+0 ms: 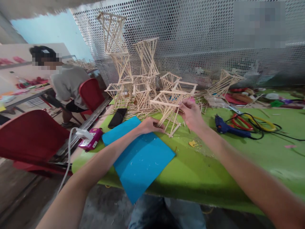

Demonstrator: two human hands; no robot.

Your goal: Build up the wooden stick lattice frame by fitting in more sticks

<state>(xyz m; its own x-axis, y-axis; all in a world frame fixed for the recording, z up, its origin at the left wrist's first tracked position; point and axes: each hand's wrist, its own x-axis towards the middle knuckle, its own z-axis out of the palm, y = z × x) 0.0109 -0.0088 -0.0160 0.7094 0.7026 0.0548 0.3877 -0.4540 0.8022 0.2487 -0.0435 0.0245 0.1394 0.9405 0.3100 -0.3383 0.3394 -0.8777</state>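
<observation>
Apparently, fingers of the left hand [150, 126] pinch the base of a small wooden-stick frame [164, 103], those of the right hand [192, 115] an upper corner. It should handle as light, stiff but fragile, best held at its joints. It sits on or just above the green desk [238, 171], beside a blue sheet [140, 159]; taller stick towers [120, 52] rise behind.

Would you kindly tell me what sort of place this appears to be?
Probably a craft workshop: several stick frameworks stand on the green-covered table, with a blue glue gun and scissors lying to their right.
</observation>
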